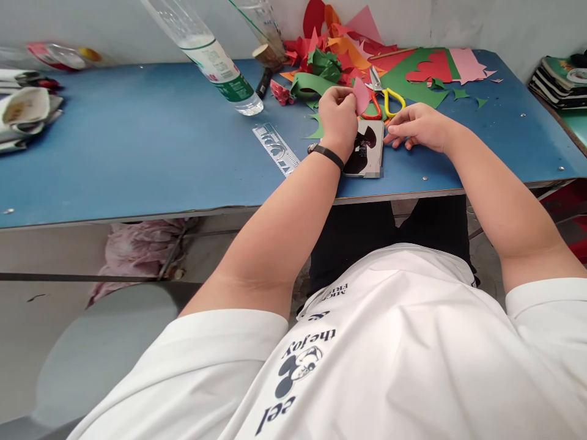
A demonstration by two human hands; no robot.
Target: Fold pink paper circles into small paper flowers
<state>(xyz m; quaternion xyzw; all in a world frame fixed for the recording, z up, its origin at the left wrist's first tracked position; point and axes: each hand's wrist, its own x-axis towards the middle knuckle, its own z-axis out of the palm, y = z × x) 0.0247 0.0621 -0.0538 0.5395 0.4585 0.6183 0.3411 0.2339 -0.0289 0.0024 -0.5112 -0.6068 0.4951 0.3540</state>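
While the left hand [338, 116] grasps a pink paper piece [362, 96] between thumb and bent fingers, the right hand [419, 127] stands apart from it, its fingers loosely curled, released, with nothing visible in their grasp. The pink paper piece is raised at the left fingertips, above the blue counter [151, 134], and appears just beside the scissors [385, 101], whose handles are red and yellow. A phone [370, 156] lies near the front edge, partly hidden by the left wrist, which wears a black band [331, 157]; the right fingertips are just beside its right side. To the left are a clear stencil ruler [276, 148] and an upright water bottle [224, 73]. Behind the hands lie crumpled paper scraps [323, 61] and a green sheet [408, 79].
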